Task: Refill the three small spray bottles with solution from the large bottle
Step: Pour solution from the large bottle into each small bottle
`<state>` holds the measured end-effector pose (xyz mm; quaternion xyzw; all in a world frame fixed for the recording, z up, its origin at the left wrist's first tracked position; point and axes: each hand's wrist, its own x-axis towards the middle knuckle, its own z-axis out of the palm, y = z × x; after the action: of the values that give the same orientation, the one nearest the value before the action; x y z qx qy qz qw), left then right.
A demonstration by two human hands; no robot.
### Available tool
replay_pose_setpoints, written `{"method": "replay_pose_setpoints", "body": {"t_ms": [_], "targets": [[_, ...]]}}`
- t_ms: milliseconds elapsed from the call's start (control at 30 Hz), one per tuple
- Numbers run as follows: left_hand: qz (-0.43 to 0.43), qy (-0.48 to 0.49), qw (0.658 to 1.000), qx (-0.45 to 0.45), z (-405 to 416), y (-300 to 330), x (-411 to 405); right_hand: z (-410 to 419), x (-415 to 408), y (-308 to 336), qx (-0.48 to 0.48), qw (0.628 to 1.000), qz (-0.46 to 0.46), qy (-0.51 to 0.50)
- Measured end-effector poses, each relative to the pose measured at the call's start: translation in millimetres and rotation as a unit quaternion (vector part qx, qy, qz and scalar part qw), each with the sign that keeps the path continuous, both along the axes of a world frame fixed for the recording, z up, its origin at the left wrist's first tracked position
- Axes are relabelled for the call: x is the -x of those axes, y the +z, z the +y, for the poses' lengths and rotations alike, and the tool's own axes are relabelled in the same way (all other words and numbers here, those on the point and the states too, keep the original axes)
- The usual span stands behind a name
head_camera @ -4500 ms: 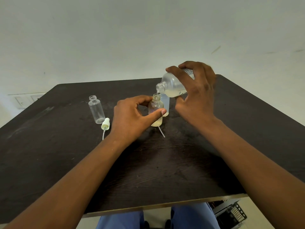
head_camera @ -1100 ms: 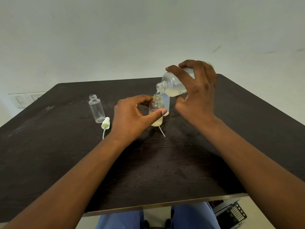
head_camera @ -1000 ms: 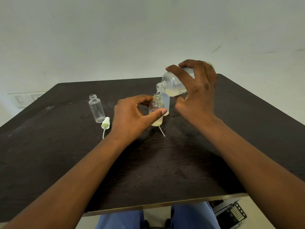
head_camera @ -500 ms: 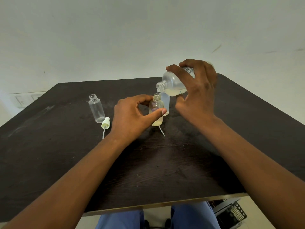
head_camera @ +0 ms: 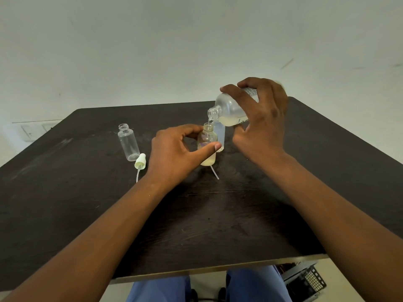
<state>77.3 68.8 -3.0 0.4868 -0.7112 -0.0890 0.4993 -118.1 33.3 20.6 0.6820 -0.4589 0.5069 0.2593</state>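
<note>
On the dark table (head_camera: 87, 203), seen from the head camera, the left hand (head_camera: 174, 153) is curling thumb and fingers round a small spray bottle (head_camera: 207, 147), holding it upright; pale yellow liquid is sitting in its lower part. Just above that bottle, the right hand (head_camera: 261, 118) is gripping the large bottle (head_camera: 229, 112), tilting it mouth-down so a thin stream is running into the small neck. Behind it a second small bottle (head_camera: 219, 134) is standing. Left of it an empty bottle (head_camera: 128, 142) and a spray cap (head_camera: 140, 161) are lying near each other. A pale wall (head_camera: 152, 51) is rising beyond.
</note>
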Motion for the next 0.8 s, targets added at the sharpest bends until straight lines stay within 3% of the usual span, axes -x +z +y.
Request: {"method": "replay_pose_setpoints", "body": {"t_ms": [800], "targets": [[-0.005,0.003,1.000,0.000,0.0,0.1,0.7,-1.4,0.2,-0.4,-0.002,1.000,0.005,-0.012]]}}
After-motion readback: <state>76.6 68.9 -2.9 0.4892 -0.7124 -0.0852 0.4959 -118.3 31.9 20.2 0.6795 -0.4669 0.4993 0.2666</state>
